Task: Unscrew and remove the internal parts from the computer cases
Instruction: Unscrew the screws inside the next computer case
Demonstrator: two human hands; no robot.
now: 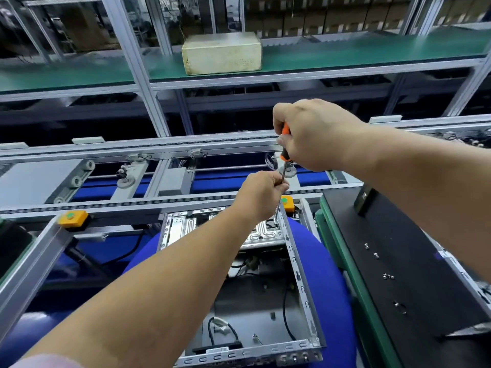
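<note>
Aluminium framing and a roller conveyor are filling the workstation around us, and nearest to us an open computer case (268,301) of dull grey sheet metal is lying flat on a round blue cushion (332,274), its long axis running away from us toward the conveyor rails (132,205). Black cables are trailing over its bare floor, and a ribbed, stamped metal plate is sitting at its far end. To the right, small silver screws (388,276) are lying scattered on a black panel (393,261) edged by green matting. We are pinching the thin steel shaft with our left hand (261,193), fingers curled together round it, while our right hand (310,134) is clamping the orange-and-black handle of the screwdriver (285,150). This tool is standing nearly upright, tip down at the case's far right corner. Beyond, a yellowed rectangular box (221,53) is resting on a green shelf (345,51).
</note>
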